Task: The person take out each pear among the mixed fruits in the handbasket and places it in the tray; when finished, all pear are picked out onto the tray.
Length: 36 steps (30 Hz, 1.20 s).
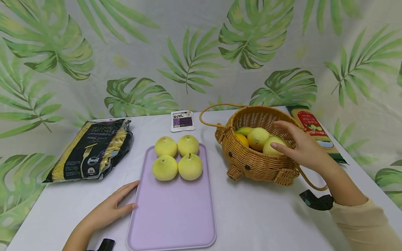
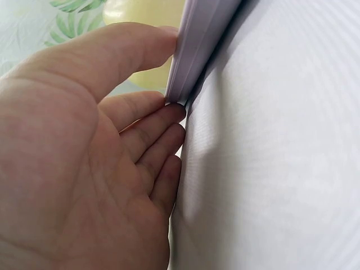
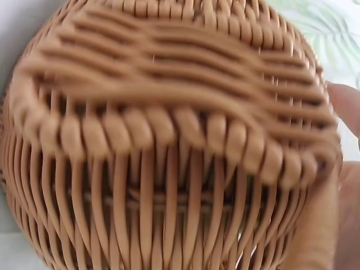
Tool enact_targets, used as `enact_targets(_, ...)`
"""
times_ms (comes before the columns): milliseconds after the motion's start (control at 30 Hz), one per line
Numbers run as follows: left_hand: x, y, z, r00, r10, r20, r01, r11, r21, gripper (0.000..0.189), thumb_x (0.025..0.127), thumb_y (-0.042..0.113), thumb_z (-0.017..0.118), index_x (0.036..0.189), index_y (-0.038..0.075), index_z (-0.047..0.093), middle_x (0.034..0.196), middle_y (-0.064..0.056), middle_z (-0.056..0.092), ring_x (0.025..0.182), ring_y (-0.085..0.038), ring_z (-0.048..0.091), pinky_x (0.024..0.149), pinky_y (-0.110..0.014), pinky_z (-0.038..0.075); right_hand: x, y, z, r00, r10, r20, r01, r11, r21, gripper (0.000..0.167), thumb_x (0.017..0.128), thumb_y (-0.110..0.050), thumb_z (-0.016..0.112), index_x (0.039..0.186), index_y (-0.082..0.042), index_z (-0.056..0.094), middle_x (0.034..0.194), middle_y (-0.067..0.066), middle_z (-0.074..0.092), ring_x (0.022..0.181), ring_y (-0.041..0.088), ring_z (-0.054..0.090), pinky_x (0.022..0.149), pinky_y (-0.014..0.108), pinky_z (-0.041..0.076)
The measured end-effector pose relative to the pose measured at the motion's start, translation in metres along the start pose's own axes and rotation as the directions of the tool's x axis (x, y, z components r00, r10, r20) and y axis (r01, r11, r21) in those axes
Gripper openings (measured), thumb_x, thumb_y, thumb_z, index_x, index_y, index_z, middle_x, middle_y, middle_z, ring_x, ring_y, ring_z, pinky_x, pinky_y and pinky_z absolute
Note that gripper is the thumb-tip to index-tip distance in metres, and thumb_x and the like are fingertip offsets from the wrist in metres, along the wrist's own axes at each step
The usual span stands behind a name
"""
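Some fruit [image 1: 258,138] part-hidden in basket [image 1: 263,167], sleeve [image 1: 361,223] cut off

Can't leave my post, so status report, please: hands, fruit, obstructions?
Left hand touching tray. Right hand over basket, gripping nothing. Four fruits on tray, others in basket. Basket's wall in between.

Bright, even light fills the head view, leaving only soft-edged shadows on the white tablecloth [image 1: 254,216] — beneath the basket [image 1: 260,164] and beside the forearm [image 1: 342,184] at lower right. Small glints dot the plastic of the pasta bag [image 1: 94,150], left. In the left wrist view, the pear [image 2: 140,11] at top is out of focus, and gray shade lines the tray [image 2: 199,42]. The right wrist view shows blurred wicker across its upper half — the backdrop [image 3: 334,39] washed out at upper right.
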<state>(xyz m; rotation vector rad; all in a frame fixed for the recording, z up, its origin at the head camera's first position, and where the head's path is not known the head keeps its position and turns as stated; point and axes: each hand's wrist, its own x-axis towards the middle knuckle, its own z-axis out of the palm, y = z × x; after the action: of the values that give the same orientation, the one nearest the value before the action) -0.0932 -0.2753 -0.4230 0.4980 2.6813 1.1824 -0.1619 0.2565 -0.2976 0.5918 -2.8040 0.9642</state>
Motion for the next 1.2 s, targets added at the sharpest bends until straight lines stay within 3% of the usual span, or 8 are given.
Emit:
enact_targets(200, 0.001, -0.001, 0.0, 1.0, -0.01, 0.007, 0.01, 1.0, -0.006, 0.064, 0.085, 0.032, 0.062, 0.14, 0.019, 0.033, 0.14, -0.013, 0.032, 0.128, -0.037, 0.023, 0.096, -0.061, 0.02, 0.006, 0.005, -0.005, 0.997, -0.011, 0.077, 0.013, 1.0, -0.028, 0.057, 0.089, -0.028, 0.057, 0.137, -0.007, 0.033, 0.13, 0.017, 0.042, 0.107, 0.037, 0.046, 0.08, 0.056, 0.041)
enact_targets(433, 0.001, 0.0, 0.0, 1.0, -0.019, 0.011, 0.019, 1.0, -0.007, 0.064, 0.084, 0.032, 0.062, 0.14, 0.019, 0.033, 0.14, -0.013, 0.032, 0.128, -0.037, 0.023, 0.096, -0.061, 0.019, 0.009, 0.006, -0.006, 0.991, 0.008, 0.133, 0.005, 0.995, -0.099, 0.053, 0.088, -0.034, 0.057, 0.132, -0.011, 0.04, 0.124, 0.013, 0.049, 0.108, 0.031, 0.047, 0.083, 0.052, 0.041)
enact_targets(767, 0.0, 0.001, 0.0, 1.0, -0.024, 0.016, 0.024, 1.0, -0.004, 0.064, 0.085, 0.032, 0.061, 0.14, 0.019, 0.032, 0.139, -0.012, 0.033, 0.128, -0.037, 0.023, 0.096, -0.061, 0.02, 0.009, 0.003, -0.005, 0.982, 0.029, 0.185, 0.016, 0.971, -0.237, 0.056, 0.088, -0.042, 0.055, 0.132, -0.011, 0.041, 0.11, 0.01, 0.057, 0.077, 0.017, 0.053, 0.062, 0.034, 0.042)
enact_targets(1033, 0.0, 0.0, 0.0, 1.0, -0.021, 0.013, 0.021, 1.0, 0.003, 0.064, 0.085, 0.033, 0.061, 0.14, 0.02, 0.032, 0.139, -0.013, 0.033, 0.128, -0.037, 0.023, 0.096, -0.062, 0.02, 0.011, -0.003, -0.006, 0.969, 0.074, 0.236, 0.0, 0.955, -0.296, 0.058, 0.088, -0.047, 0.05, 0.131, -0.01, 0.042, 0.097, 0.006, 0.059, 0.069, 0.015, 0.051, 0.058, 0.032, 0.041)
enact_targets(1200, 0.0, 0.001, 0.0, 0.999, -0.032, 0.018, 0.031, 1.0, 0.002, 0.064, 0.085, 0.034, 0.061, 0.14, 0.021, 0.032, 0.14, -0.013, 0.032, 0.128, -0.038, 0.023, 0.096, -0.062, 0.019, 0.011, -0.004, -0.006, 0.969, 0.087, 0.231, -0.022, 0.962, -0.27, 0.058, 0.086, -0.048, 0.053, 0.129, -0.01, 0.044, 0.094, 0.005, 0.058, 0.069, 0.016, 0.05, 0.059, 0.032, 0.041)
